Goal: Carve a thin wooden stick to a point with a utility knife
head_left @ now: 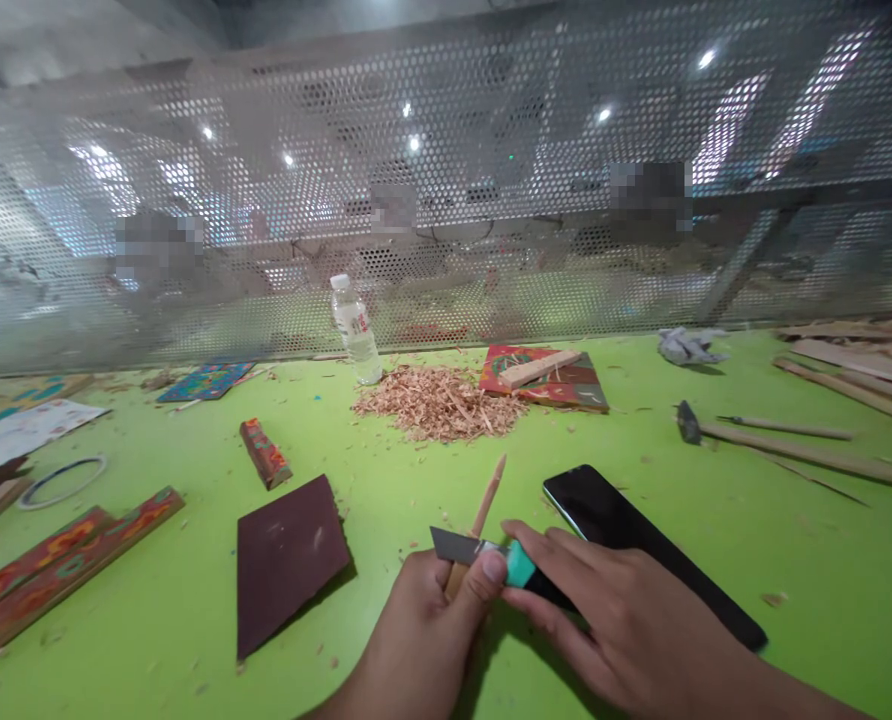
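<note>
My left hand (435, 620) is closed round a slim wooden stick (489, 497) whose pointed tip faces away from me. In my right hand (611, 610) is a utility knife (522, 566) with a teal and black handle. Its blade (457, 545) points left and lies across the stick, just above my left fist. My left thumb presses near the base of the blade. The lower part of the stick is hidden by my fingers. Close to my right hand lies a black smartphone (641, 540). To the left of my hands is a dark brown sheet of sandpaper (292, 565).
Wood shavings (438, 402) are heaped mid-table beside a water bottle (356, 330). A painted board (588, 385) lies behind. On the right are a hammer (791, 448) and wood strips (866, 365); painted wood pieces (63, 580) lie left. A perforated metal screen (446, 280) borders the back.
</note>
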Demonstrator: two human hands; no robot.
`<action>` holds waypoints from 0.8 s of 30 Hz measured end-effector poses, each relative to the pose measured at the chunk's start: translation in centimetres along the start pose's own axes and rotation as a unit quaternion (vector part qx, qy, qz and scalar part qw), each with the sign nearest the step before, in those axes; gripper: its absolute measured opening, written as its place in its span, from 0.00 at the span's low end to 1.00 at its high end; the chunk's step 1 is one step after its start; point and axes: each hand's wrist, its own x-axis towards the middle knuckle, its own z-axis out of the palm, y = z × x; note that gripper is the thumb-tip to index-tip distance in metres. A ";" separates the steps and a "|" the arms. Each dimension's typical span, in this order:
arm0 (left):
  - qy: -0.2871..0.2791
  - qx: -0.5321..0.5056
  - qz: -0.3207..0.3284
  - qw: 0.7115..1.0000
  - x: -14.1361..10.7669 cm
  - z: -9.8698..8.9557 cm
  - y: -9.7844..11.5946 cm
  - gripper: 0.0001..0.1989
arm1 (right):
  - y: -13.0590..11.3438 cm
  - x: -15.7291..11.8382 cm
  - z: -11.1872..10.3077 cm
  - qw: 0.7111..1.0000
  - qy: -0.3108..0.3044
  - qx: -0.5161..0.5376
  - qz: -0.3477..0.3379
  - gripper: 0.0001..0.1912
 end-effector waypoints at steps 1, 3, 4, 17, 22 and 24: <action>-0.001 0.002 -0.002 1.000 0.0 0.0 -0.1 0.34 | 0.0 0.1 0.0 1.000 0.007 -0.007 -0.003 0.25; -0.002 0.003 -0.005 1.000 0.1 -0.1 -0.3 0.34 | 0.3 0.3 -0.2 0.999 0.030 -0.023 -0.009 0.24; -0.003 -0.001 -0.004 1.000 0.1 -0.1 -0.5 0.33 | 0.4 0.4 -0.4 0.998 0.043 -0.033 -0.008 0.24; -0.051 -0.061 0.012 0.997 0.2 -0.6 -0.4 0.28 | 2.8 0.2 -1.5 0.999 0.008 0.023 0.038 0.24; -0.045 -0.080 0.013 0.996 0.3 -0.5 -0.3 0.27 | 2.4 -0.1 -0.9 0.995 -0.063 0.069 0.031 0.24; -0.058 -0.090 0.005 0.994 0.3 -0.5 -0.2 0.27 | 2.2 -0.1 -0.8 0.992 -0.092 0.082 0.019 0.23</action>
